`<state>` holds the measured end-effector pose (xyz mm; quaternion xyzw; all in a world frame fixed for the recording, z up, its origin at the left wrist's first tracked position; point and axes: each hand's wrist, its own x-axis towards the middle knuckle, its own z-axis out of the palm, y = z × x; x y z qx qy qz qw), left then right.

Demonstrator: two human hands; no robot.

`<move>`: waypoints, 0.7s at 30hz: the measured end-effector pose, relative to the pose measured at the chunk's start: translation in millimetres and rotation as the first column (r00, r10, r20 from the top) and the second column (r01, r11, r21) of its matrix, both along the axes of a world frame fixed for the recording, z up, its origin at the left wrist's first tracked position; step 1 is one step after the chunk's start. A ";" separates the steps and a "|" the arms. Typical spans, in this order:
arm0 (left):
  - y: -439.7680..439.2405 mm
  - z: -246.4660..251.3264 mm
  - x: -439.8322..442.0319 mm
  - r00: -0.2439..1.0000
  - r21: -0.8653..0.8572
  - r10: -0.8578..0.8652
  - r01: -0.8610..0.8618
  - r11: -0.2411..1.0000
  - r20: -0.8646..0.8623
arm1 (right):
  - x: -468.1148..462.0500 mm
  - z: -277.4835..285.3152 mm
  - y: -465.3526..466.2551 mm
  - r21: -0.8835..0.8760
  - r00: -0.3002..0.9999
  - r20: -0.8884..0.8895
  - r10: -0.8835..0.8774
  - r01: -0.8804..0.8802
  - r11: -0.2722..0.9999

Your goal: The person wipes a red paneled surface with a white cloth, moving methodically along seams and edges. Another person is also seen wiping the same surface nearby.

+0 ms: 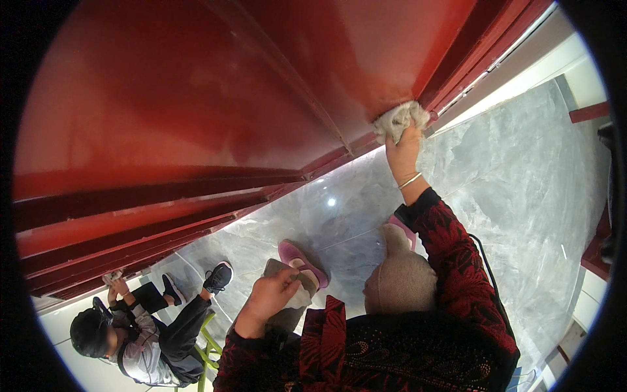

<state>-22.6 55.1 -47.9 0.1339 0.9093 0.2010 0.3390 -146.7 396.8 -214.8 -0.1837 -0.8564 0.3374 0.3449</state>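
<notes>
A crumpled whitish cloth (400, 119) is gripped in my right hand (405, 149) and pressed against the lower corner of a large, glossy red panel (196, 88), beside its raised edge moulding. A thin bracelet circles that wrist. My left hand (274, 294) is held low in front of my body, with its fingers curled and the thumb against them. Pale and grey material shows just beneath it; whether the hand grips this cannot be told.
At the lower left another person (147, 343) in a dark cap sits on a green chair (209, 343), one hand with a cloth at the red frame. Grey marble-patterned floor (509, 186) lies below. Red-framed furniture (595, 250) stands at the right edge.
</notes>
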 end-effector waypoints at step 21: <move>-8.9 -0.2 12.8 0.998 0.033 -0.054 0.055 0.998 -0.042 | -2.1 80.4 6.4 -0.792 0.985 -0.169 0.026 -0.151 0.592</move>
